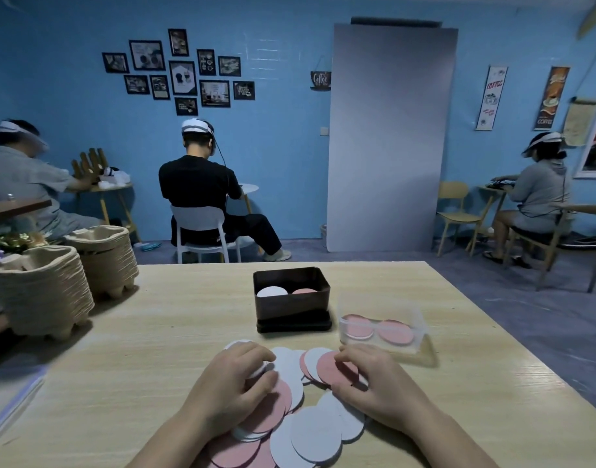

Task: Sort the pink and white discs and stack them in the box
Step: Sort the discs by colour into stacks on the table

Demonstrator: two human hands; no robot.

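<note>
A loose pile of pink and white discs [290, 420] lies on the wooden table in front of me. My left hand [236, 383] grips a small stack of white discs [259, 368] at the pile's left. My right hand [374, 380] rests on the pile's right side, its fingertips pinching a pink disc [330, 368]. Behind the pile stands a dark box [291, 305] on its lid, holding a white disc stack [272, 292] on the left and a pink disc stack [304, 291] on the right.
A clear plastic box [382, 327] with two pink discs stands right of the dark box. Stacks of paper pulp trays [40, 292] fill the table's left side. Three people sit at small tables against the blue back wall.
</note>
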